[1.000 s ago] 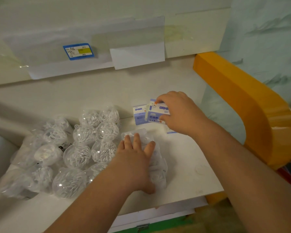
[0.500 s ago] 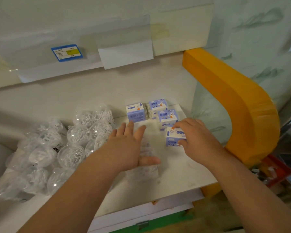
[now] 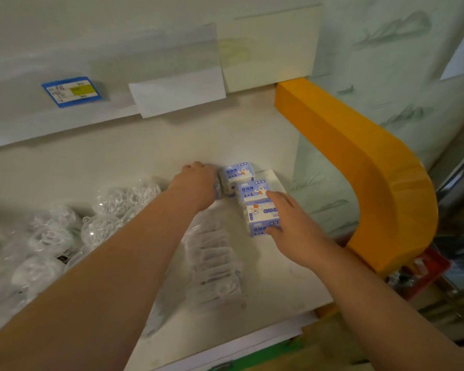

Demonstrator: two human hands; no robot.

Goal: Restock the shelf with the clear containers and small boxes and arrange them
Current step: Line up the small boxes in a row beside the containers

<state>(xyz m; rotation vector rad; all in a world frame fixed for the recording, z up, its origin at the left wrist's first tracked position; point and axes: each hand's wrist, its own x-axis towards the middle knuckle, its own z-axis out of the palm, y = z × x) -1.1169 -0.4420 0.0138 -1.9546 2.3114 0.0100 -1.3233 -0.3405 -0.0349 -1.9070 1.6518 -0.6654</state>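
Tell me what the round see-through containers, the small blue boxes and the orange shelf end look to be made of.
Round containers: clear glossy plastic, judging by the glints and the white contents showing through. Small blue boxes: printed card, probably film-wrapped, since their faces shine faintly. Orange shelf end: smooth and semi-gloss with a soft sheen; painted or laminated board, or plastic, I cannot tell which.

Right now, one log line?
left hand: on back box | right hand: grips front box | containers: left on shelf
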